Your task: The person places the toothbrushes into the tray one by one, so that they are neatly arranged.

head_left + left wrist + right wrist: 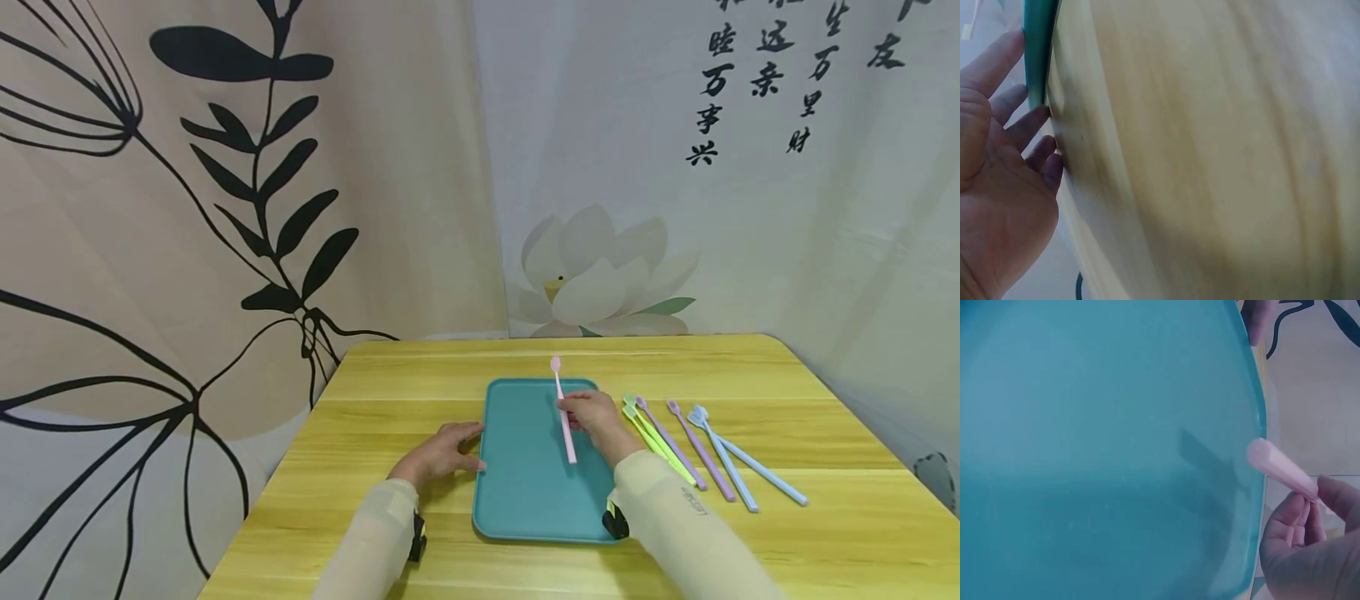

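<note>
A teal tray [542,500] lies on the table. My right hand [596,421] is over its right part, pinching the handle of a pink toothbrush [567,433] between thumb and fingers. The toothbrush's head points to the far side; in the right wrist view the blunt handle end [1263,456] faces the camera and a shadow falls on the tray. At the tray's left edge, my left hand [442,454] has its fingers loosely spread, with fingertips right at the rim. The left wrist view shows those fingers [1035,122] beside the teal rim [1040,44].
Right of the tray lie yellow-green toothbrushes [660,446], two purple toothbrushes [701,450] and two blue toothbrushes [738,471], heads pointing away. They rest on a wood-grain table [825,417]. Behind it hangs a printed curtain [420,208] with plants and writing.
</note>
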The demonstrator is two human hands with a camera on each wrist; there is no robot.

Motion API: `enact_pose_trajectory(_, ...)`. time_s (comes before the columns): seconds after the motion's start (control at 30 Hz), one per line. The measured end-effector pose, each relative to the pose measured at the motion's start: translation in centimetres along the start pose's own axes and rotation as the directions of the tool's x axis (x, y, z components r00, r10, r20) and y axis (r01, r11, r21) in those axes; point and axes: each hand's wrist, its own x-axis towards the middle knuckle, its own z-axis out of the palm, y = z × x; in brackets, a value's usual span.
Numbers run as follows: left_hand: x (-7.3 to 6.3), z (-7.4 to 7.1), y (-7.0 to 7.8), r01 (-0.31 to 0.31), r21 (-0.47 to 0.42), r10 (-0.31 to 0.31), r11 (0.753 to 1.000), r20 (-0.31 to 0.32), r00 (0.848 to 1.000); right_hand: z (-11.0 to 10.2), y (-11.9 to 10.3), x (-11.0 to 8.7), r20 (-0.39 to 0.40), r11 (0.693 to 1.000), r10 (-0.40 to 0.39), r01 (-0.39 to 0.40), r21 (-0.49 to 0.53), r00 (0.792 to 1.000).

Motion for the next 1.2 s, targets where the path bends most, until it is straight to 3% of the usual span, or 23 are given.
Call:
enact_pose_trajectory(0.73, -0.1, 0.4, 0.2, 0.015, 0.023, -0.014, 1.000, -0.020, 1.000, 5.1, 0.8, -0.6, -0.082, 1.000, 0.027, -0.027, 0.006, 0.996)
enact_pose_trajectory(1.2, -0.1, 0.4, 0.3, 0.036, 0.011, -0.035, 0.999, -0.030, 0.999, 7.6, 1.1, -1.4, -0.058, 0.999, 0.028, -0.029, -0.020, 0.998)
